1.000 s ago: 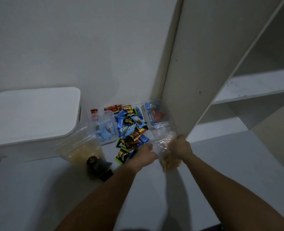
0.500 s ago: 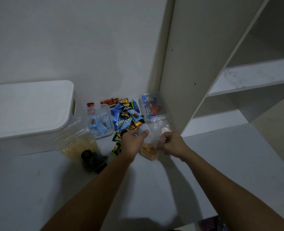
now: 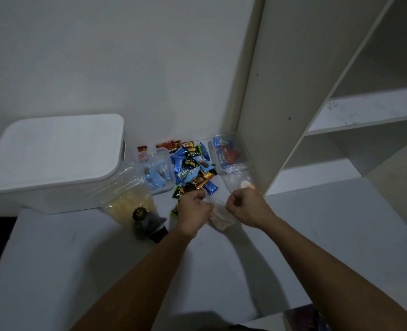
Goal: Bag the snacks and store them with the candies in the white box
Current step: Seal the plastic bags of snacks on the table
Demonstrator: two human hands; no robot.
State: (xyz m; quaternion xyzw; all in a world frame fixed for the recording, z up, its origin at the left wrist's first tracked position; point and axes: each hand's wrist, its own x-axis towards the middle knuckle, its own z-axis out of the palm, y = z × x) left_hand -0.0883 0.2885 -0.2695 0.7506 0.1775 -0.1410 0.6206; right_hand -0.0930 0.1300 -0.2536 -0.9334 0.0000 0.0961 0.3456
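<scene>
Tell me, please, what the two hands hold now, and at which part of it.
Both hold one small clear snack bag. The left hand and the right hand each pinch its top edge, one at each side; the filled bottom hangs below.

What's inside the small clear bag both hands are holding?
Pale brownish snack pieces show through the small clear bag held between left hand and right hand. The hands cover its top.

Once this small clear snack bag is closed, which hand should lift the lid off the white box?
Probably left. The left hand grips the small clear snack bag on the side nearer the lidded white plastic box; the right hand would have to cross over.
</scene>
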